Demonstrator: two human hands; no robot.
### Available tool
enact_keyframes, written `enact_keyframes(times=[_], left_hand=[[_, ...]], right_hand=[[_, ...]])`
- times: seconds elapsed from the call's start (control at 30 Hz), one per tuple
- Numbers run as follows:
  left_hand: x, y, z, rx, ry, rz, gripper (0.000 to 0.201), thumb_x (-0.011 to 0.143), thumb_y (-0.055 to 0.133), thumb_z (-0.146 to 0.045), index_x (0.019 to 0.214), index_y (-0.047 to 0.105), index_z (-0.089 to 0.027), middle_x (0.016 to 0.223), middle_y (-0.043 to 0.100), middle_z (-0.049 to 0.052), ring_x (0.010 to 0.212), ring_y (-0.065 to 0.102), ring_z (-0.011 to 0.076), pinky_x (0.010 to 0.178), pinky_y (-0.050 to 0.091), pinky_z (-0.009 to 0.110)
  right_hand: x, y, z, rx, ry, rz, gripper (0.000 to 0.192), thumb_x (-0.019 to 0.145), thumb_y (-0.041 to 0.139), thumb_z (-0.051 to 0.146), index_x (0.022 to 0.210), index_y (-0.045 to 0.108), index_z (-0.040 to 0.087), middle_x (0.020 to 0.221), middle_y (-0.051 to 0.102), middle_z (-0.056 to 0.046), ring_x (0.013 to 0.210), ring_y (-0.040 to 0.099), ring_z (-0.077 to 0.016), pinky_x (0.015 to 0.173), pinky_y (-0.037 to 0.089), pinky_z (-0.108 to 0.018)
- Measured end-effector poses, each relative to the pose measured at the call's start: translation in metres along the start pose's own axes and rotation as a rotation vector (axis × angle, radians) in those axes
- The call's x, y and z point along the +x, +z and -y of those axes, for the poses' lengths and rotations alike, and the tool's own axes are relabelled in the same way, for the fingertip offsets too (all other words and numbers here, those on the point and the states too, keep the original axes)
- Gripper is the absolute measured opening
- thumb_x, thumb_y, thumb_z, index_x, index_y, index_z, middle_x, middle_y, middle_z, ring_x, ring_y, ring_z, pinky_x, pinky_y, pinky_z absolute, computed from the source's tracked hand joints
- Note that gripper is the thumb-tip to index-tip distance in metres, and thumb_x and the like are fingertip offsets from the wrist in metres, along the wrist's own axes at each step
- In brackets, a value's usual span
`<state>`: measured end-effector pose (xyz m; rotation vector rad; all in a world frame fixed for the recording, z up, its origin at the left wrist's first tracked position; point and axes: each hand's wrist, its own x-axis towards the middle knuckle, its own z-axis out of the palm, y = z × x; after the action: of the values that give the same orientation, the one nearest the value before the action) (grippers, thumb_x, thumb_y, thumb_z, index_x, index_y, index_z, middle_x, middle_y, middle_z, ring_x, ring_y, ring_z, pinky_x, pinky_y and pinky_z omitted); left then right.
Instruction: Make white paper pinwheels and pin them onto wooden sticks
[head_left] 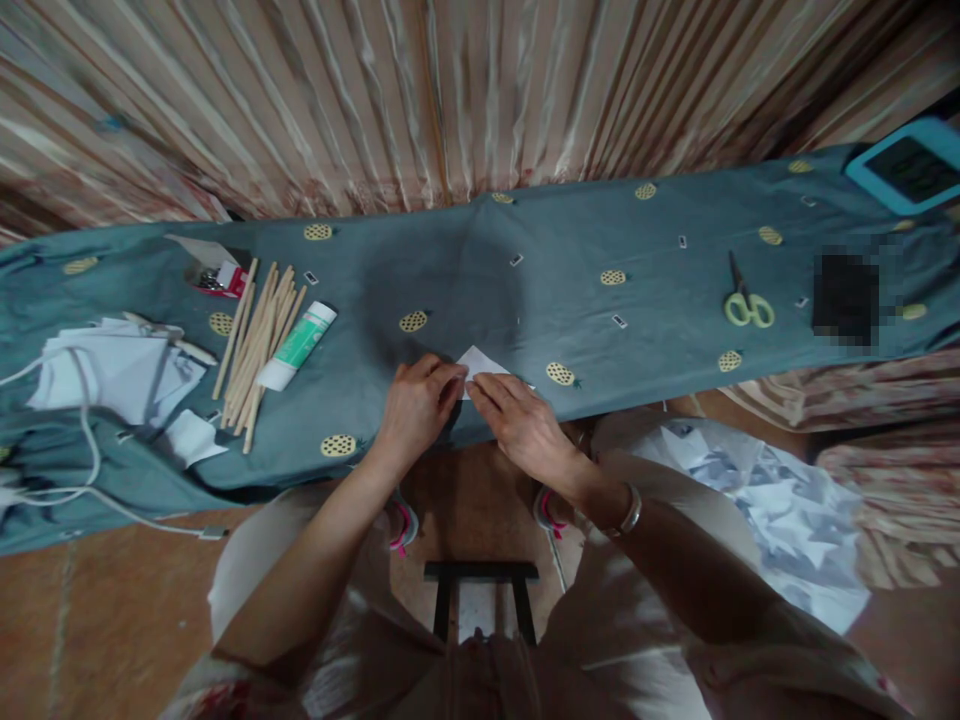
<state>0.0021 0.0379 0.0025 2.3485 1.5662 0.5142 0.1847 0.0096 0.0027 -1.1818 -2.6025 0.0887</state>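
Apparently mid-fold, left hand and right hand press flat, fingers extended, on white paper at the table's near edge; creasing needs firm, aligned pressure.

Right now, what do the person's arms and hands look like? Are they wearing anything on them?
Both forearms are bare, with no sleeves reaching the wrists. The left hand wears no gloves, rings or bands that can be seen. The right hand is bare too, but its wrist carries a silvery metal bangle. Nails look short and unpainted. No watch or cable shows on either arm.
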Motion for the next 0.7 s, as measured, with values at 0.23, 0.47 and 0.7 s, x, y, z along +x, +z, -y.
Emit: enact_keyframes(times=[0.23, 0.47, 0.7], left_hand=[[-0.009, -0.001, 0.013, 0.052, -0.006, -0.034, 0.027, 0.097, 0.044, -0.028, 0.11, 0.067, -0.02, 0.093, 0.066, 0.007, 0.087, 0.063, 0.0208, 0.079, 0.045, 0.033], [-0.021, -0.005, 0.02, 0.119, 0.021, -0.037, 0.031, 0.099, 0.041, -0.031, 0.114, 0.065, -0.019, 0.094, 0.066, 0.009, 0.09, 0.063, 0.0223, 0.079, 0.044, 0.034], [-0.022, -0.007, 0.019, 0.14, 0.027, -0.038, 0.028, 0.097, 0.044, -0.026, 0.113, 0.065, -0.018, 0.096, 0.066, 0.01, 0.092, 0.063, 0.0238, 0.078, 0.043, 0.035]], right_hand=[[-0.025, -0.002, -0.007, 0.003, 0.03, -0.043, 0.044, 0.091, 0.041, 0.006, 0.132, 0.057, 0.008, 0.131, 0.062, -0.017, 0.121, 0.054, -0.0265, 0.105, 0.048, -0.041], [-0.052, -0.005, -0.019, -0.026, 0.132, -0.086, 0.043, 0.091, 0.043, 0.009, 0.131, 0.059, 0.01, 0.131, 0.063, -0.017, 0.119, 0.057, -0.0285, 0.105, 0.049, -0.045], [-0.055, -0.016, -0.03, 0.009, 0.246, -0.166, 0.034, 0.091, 0.043, 0.011, 0.113, 0.069, 0.009, 0.117, 0.07, -0.017, 0.11, 0.062, -0.0275, 0.098, 0.053, -0.044]])
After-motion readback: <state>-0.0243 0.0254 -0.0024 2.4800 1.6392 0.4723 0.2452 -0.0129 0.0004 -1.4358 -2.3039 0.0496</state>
